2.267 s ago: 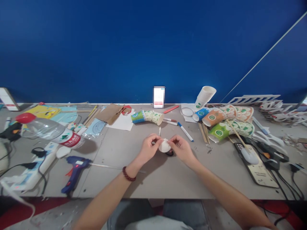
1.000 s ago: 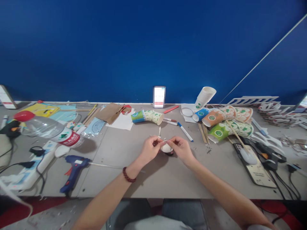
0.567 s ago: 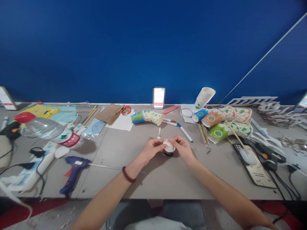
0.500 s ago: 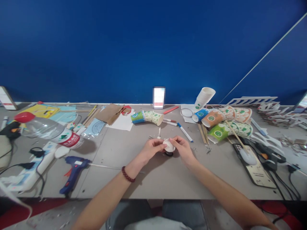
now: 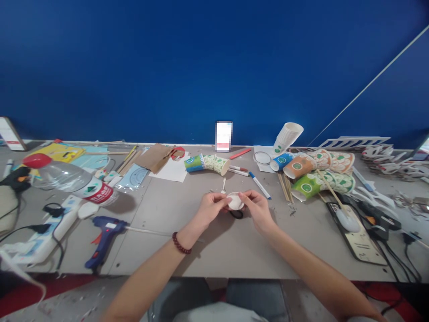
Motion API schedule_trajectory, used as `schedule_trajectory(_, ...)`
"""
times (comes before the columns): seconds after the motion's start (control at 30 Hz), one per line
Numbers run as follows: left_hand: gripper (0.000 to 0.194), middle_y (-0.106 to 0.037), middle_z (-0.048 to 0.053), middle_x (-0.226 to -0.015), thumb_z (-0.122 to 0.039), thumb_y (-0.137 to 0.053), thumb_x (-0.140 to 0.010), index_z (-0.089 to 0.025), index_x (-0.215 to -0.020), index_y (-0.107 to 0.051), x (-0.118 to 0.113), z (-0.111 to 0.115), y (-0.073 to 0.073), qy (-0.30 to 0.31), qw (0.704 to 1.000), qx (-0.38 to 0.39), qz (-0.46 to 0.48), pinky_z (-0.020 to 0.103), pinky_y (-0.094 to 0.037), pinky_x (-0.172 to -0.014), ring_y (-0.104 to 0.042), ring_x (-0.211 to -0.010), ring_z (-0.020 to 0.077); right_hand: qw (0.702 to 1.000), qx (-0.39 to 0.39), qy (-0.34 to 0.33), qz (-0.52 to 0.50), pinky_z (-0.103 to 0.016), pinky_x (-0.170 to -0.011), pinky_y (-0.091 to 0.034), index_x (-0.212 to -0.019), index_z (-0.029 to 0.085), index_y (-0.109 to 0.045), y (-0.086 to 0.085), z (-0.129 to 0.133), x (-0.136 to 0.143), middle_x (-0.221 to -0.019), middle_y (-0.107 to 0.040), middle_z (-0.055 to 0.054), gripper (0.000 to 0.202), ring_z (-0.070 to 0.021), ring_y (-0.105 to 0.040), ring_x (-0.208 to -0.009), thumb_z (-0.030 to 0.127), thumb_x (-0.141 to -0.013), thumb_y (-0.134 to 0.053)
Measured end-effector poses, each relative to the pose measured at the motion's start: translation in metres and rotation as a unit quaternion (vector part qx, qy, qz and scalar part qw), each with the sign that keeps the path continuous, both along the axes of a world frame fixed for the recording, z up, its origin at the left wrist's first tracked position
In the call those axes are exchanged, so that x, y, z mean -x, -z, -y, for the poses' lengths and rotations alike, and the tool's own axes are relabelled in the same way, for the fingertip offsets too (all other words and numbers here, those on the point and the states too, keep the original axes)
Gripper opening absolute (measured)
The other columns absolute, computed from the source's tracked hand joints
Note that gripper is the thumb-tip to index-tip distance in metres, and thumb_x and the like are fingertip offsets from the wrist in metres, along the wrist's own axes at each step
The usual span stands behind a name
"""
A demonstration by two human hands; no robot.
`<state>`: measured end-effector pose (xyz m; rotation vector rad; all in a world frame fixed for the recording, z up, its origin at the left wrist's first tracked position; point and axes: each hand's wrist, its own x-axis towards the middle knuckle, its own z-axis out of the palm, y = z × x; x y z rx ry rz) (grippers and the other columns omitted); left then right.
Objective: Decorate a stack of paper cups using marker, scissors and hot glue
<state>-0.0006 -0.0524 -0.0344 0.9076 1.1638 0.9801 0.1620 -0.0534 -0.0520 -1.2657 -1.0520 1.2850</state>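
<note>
Between my two hands, just above the grey table, is a small round white disc [image 5: 235, 201]. My left hand [image 5: 214, 209] pinches its left edge with thumb and fingers. On the opposite edge, my right hand [image 5: 256, 208] is closed in the same way. A black ring-shaped thing [image 5: 236, 214] shows right below the disc; whether it touches the disc I cannot tell. Beyond my fingers lies a small white scrap [image 5: 224, 185]. A blue-capped marker [image 5: 259, 185] rests past my right hand.
Joined paper cups [image 5: 207, 164] lie at the back; more cups [image 5: 315, 179] lie to the right, near a cup stack [image 5: 287, 137]. At left are a blue glue gun [image 5: 106, 237], a plastic bottle [image 5: 72, 181] and a power strip [image 5: 50, 232]. A phone [image 5: 223, 136] stands against the wall.
The white disc has tilted a little between my fingers and shows a flatter, wider oval. Both hands keep their grip on it. The camera view has shifted slightly.
</note>
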Motion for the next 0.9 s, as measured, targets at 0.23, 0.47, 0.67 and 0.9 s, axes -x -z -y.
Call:
schedule_trajectory(0.23, 0.034, -0.070, 0.004, -0.065, -0.041, -0.081, -0.057, -0.013, -0.074, -0.073, 0.000, 0.000, 0.002, -0.013, 1.000, -0.023, 0.011, 0.025, -0.050, -0.060, -0.059, -0.057, 0.0128, 1.000, 0.004, -0.007, -0.028, -0.022, -0.052, -0.042, -0.066, 0.017, -0.063, 0.006, -0.004, 0.000, -0.059, -0.062, 0.001, 0.032, -0.0102, -0.053, -0.053, 0.047, -0.067, -0.076)
schedule_trajectory(0.47, 0.039, -0.073, 0.007, -0.082, -0.038, -0.084, -0.056, -0.013, -0.084, -0.074, 0.000, 0.003, 0.001, 0.036, 0.998, 0.024, 0.036, 0.027, -0.050, -0.072, -0.064, -0.072, 0.0154, 0.997, -0.002, 0.019, -0.081, -0.023, -0.053, -0.043, -0.066, 0.018, -0.060, 0.007, -0.006, 0.001, -0.061, -0.062, 0.001, 0.033, -0.0100, -0.053, -0.054, 0.047, -0.068, -0.074)
schedule_trajectory(0.67, 0.038, -0.069, 0.004, -0.068, -0.043, -0.082, -0.054, -0.013, -0.074, -0.071, -0.001, 0.002, 0.004, -0.007, 0.999, -0.014, 0.032, 0.026, -0.046, -0.066, -0.058, -0.062, 0.0128, 0.995, 0.051, 0.005, -0.088, -0.020, -0.043, -0.034, -0.072, 0.018, -0.056, 0.004, -0.003, 0.004, -0.061, -0.061, 0.002, 0.035, -0.0090, -0.052, -0.047, 0.048, -0.067, -0.074)
schedule_trajectory(0.9, 0.036, -0.062, 0.000, -0.059, -0.044, -0.081, -0.055, -0.013, -0.068, -0.068, 0.006, -0.002, 0.000, 0.018, 0.999, -0.020, 0.029, 0.024, -0.042, -0.061, -0.051, -0.055, 0.0090, 0.990, 0.080, -0.101, -0.063, -0.022, -0.043, -0.037, -0.082, 0.018, -0.060, -0.008, 0.002, 0.005, -0.062, -0.063, 0.001, 0.038, -0.0100, -0.051, -0.047, 0.052, -0.069, -0.070)
